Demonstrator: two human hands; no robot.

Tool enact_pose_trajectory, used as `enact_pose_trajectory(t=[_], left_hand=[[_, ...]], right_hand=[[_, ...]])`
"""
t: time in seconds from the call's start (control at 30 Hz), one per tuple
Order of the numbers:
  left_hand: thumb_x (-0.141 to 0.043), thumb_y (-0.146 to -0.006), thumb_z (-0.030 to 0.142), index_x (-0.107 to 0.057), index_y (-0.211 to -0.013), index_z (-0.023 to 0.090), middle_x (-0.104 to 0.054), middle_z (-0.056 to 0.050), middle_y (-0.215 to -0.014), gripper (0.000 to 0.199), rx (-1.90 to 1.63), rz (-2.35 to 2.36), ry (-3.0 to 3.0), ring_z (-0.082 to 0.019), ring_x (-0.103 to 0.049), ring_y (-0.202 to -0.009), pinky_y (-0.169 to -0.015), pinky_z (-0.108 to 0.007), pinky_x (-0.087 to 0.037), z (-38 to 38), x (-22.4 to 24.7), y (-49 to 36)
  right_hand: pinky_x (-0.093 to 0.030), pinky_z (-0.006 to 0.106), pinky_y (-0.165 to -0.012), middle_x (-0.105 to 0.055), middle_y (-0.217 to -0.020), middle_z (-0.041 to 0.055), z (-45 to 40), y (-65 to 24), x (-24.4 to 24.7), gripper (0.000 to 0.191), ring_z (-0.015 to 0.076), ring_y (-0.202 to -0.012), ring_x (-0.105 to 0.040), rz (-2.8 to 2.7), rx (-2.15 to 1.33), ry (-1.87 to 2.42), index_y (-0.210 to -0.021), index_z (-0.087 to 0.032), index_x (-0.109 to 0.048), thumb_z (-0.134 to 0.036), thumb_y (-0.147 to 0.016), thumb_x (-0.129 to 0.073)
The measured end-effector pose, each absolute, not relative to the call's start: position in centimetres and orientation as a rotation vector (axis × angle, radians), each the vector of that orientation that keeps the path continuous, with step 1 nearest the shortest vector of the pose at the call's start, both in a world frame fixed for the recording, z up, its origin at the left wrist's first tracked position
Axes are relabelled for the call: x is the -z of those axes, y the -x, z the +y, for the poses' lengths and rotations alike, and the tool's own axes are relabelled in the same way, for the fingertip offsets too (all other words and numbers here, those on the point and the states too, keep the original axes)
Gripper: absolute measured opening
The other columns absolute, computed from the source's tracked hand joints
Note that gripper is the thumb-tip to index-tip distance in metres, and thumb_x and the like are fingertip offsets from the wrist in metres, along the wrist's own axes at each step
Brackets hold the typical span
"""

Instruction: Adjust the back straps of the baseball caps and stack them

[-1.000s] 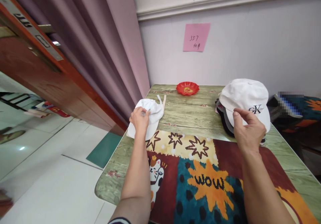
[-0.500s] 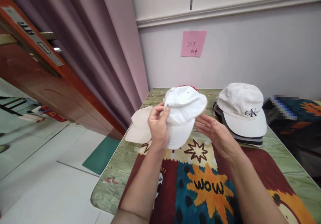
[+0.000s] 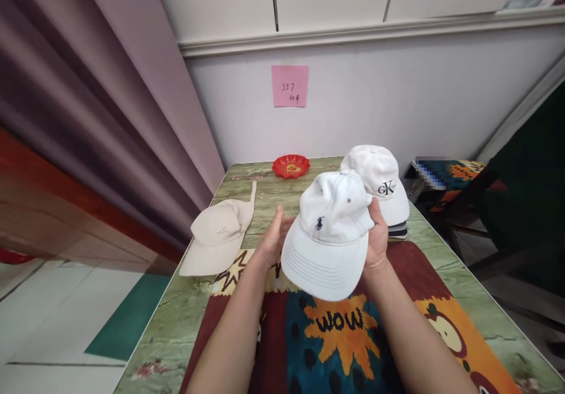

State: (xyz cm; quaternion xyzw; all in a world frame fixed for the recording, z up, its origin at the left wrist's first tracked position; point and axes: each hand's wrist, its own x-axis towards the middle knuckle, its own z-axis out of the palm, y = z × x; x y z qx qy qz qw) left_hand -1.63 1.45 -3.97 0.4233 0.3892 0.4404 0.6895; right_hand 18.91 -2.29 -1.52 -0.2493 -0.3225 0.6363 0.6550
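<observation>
Wood-grain table (image 3: 172, 323) is partly covered by patterned mat (image 3: 426, 267). White cap (image 3: 326, 238), dark-emblemed, brim row-stitched, is clamped by right grip (image 3: 376, 242); left grip (image 3: 272, 244) is held apart.

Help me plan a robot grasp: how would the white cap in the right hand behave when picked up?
The white cap is probably light, looking like thin fabric. Its dented crown suggests it may crumple when squeezed; the brim, holding its curve, seems stiffer.
</observation>
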Motion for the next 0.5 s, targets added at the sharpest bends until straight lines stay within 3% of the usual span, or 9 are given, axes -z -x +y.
enact_pose_trajectory(t=[0.1, 0.27, 0.5], left_hand=[[-0.046, -0.079, 0.089, -0.073, -0.113, 0.015, -0.078, -0.018, -0.108, 0.086, -0.723, 0.519, -0.723, -0.040, -0.068, -0.116, -0.103, -0.052, -0.050, 0.6, 4.0, 0.7], [-0.041, -0.077, 0.092, -0.064, -0.133, 0.015, -0.075, -0.017, -0.121, 0.097, -0.953, 0.398, -0.645, -0.042, -0.061, -0.128, -0.109, -0.057, -0.045, -1.4, 3.7, -0.5], [-0.038, -0.070, 0.099, -0.068, -0.130, 0.024, -0.075, -0.013, -0.123, 0.101, -1.165, 0.464, -0.726, -0.041, -0.055, -0.136, -0.108, -0.056, -0.046, -2.3, 4.1, 0.1]], right_hand=[[-0.040, 0.058, -0.117, -0.073, -0.127, 0.0066, -2.4, -18.7, 1.6, 0.068, 0.0329, -0.139, -0.053, -0.776, -1.459, 0.566, -0.125, -0.029, -0.070, -0.079, -0.090, -0.041], [-0.040, 0.060, -0.115, -0.072, -0.130, 0.0049, -2.5, -18.7, 2.2, 0.067, 0.0328, -0.137, -0.054, -0.808, -1.458, 0.563, -0.126, -0.032, -0.068, -0.081, -0.089, -0.042], [-0.042, 0.060, -0.114, -0.067, -0.138, 0.0030, -2.4, -18.7, 2.3, 0.069, 0.0324, -0.140, -0.052, -0.758, -1.392, 0.560, -0.128, -0.034, -0.066, -0.083, -0.088, -0.040]])
